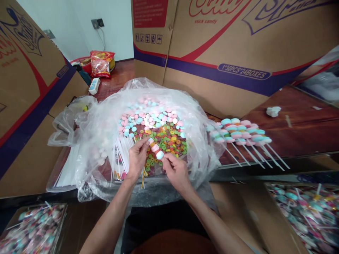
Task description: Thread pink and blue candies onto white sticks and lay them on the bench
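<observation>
Candy skewer held slantwise over table, top end pinched by left hand, grip clamped. Lower end, beside pale-blue piece, pinched by right hand, fingertips together. From skewer: gummy rings spread at 1 o'clock; pink, white and blue candies heaped at 12; white sticks bunched at 9. All ringed by clear plastic sheet. Loaded skewers piled at 3 o'clock; red packet set at 11; printed carton stood at 1.

The head camera looks forward and down over the tabletop.
</observation>
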{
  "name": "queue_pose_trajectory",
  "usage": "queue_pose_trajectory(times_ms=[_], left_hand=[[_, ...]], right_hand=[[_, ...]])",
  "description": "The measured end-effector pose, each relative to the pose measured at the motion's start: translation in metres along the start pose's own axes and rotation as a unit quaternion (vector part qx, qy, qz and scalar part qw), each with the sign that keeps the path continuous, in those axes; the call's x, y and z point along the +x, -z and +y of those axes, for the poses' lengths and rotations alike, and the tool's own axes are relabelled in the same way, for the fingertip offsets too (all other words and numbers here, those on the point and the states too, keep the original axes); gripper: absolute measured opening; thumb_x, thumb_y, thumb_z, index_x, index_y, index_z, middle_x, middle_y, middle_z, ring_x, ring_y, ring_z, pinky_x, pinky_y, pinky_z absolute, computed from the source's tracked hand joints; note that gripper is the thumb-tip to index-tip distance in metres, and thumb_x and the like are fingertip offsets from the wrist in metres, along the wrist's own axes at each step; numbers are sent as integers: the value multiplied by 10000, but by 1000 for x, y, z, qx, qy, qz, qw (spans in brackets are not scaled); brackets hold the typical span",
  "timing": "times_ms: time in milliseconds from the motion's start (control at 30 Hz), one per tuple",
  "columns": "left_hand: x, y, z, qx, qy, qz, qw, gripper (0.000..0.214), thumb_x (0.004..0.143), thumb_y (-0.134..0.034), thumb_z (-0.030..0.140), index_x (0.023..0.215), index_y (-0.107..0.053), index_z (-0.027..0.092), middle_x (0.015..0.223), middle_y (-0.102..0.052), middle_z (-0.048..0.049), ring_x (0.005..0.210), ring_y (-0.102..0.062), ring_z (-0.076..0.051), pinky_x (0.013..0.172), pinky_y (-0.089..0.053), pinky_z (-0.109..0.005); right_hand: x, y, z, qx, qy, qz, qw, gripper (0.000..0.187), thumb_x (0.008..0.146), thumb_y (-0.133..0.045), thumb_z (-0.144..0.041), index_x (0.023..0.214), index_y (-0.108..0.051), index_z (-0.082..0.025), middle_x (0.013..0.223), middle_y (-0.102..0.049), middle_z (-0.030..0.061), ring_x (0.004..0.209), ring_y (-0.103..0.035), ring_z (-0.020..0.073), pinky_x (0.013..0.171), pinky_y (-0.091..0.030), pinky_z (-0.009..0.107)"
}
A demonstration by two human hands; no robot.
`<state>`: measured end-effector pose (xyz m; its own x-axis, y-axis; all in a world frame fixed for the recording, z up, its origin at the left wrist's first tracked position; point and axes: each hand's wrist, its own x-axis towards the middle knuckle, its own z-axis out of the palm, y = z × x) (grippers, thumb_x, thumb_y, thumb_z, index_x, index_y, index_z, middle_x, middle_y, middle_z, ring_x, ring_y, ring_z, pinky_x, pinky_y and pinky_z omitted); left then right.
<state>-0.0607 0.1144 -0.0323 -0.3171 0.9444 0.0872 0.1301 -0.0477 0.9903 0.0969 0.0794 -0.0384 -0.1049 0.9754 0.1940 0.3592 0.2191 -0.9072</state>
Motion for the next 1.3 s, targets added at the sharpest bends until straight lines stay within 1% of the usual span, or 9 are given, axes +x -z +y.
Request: queue_pose_trajectory(times_ms=[200, 333, 433, 600, 800, 900, 1067, 1167, 1300], left_hand=[[-4, -5, 6, 55, -45, -28, 997, 232, 876, -618, 285, 1026, -780, 213, 1072, -777, -51, 1025, -708, -206, 971, -528, -354], [-9, -12, 5, 58, -37, -31, 997, 242, 884, -616, 306, 1039, -778, 215, 1079, -777, -50, 1034, -711, -209, 959, -541, -346], [-12, -16, 3, 66, -27, -53, 996, 257, 898, -595, 309, 1060, -772, 217, 1098, -773, -53, 1034, -712, -209, 959, -543, -347], [-13, -17, 3, 93, -15, -65, 993, 281, 883, -593, 341, 1057, -771, 210, 1117, -769, -54, 1068, -703, -232, 1013, -519, -389], [-7, -17, 9, 95, 10, -56, 994, 395, 863, -617, 457, 1138, -742, 202, 1218, -733, -71, 1159, -665, -274, 1085, -470, -454], [-7, -15, 18, 93, -11, -77, 993, 500, 839, -639, 525, 1228, -701, 218, 1290, -698, -73, 1206, -640, -290, 1100, -456, -472], [-11, -16, 42, 74, -19, -151, 986, 573, 805, -651, 611, 1207, -709, 207, 1269, -708, -90, 1186, -655, -300, 1060, -499, -460], [-12, -16, 49, 50, -17, -161, 986, 570, 813, -644, 610, 1203, -702, 199, 1232, -722, -109, 1099, -698, -292, 935, -579, -421], [-9, -4, 40, 68, -7, -111, 991, 517, 787, -677, 593, 1095, -737, 182, 1154, -748, -115, 977, -731, -264, 884, -589, -381]], right_hand=[[-2, -1, 1, -9, 15, 15, 1000, 239, 953, -486, -291, 737, -536, -201, 545, -489, -47, 478, -445, 108, 506, -322, 228], [-2, -2, 1, -19, 27, 23, 999, 219, 949, -479, -262, 749, -545, -200, 543, -487, -47, 484, -451, 113, 513, -320, 231], [-1, -2, -1, -26, 30, 34, 999, 215, 944, -470, -241, 747, -545, -200, 549, -490, -42, 495, -457, 119, 526, -325, 235], [0, -3, -7, -53, 26, 56, 997, 221, 930, -447, -225, 735, -549, -198, 591, -526, -14, 554, -494, 137, 568, -340, 250], [2, 3, -13, 25, -27, 45, 998, 243, 928, -458, -226, 697, -532, -202, 573, -543, -33, 536, -498, 112, 554, -346, 219], [-1, 22, -21, 41, -28, 37, 998, 257, 929, -468, -224, 684, -542, -195, 591, -550, -38, 553, -504, 102, 561, -351, 208], [-9, 75, -29, 11, 13, 61, 998, 277, 952, -477, -234, 706, -594, -184, 655, -557, -30, 613, -519, 103, 601, -383, 208], [-8, 106, -17, -15, 14, 130, 991, 231, 945, -505, -263, 766, -627, -183, 671, -567, -25, 623, -527, 116, 613, -407, 218], [8, 143, 19, -92, -9, 235, 968, 231, 930, -503, -312, 782, -630, -187, 655, -601, -13, 610, -550, 144, 628, -439, 249]])
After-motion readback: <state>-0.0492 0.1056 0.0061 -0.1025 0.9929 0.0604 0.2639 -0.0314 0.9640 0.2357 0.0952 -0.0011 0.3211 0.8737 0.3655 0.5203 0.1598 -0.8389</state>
